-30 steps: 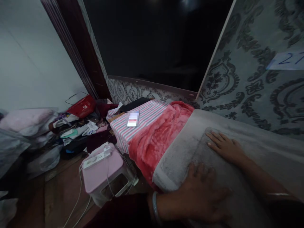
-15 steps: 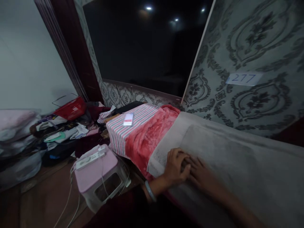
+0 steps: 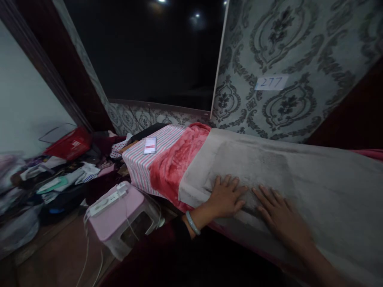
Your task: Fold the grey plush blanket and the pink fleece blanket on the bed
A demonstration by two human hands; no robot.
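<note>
A grey blanket [image 3: 254,163] lies spread along the long low surface below the wall. Flat on its near part rests my left hand [image 3: 226,197], fingers spread, with a pale bangle [image 3: 192,223] at the wrist. To its right, my right hand [image 3: 281,215] also lies on the grey cloth with fingers stretched out. A small gap of cloth shows between the two hands. Left of the grey blanket, a rumpled red plush blanket [image 3: 172,163] adjoins a striped cloth [image 3: 139,159]. A small blurred white and red item [image 3: 150,146] lies on the stripes.
A pink stool [image 3: 119,217] carries a white power strip [image 3: 104,202] with cords hanging down. Clothes [image 3: 68,179] and a red bag [image 3: 70,143] are heaped at the left. A large dark television [image 3: 146,52] hangs above, and a paper marked 277 [image 3: 271,82] is on the wall.
My hands were close together, partly overlapping; now they are apart and flat, the right one farther right. The view has turned to the right.
</note>
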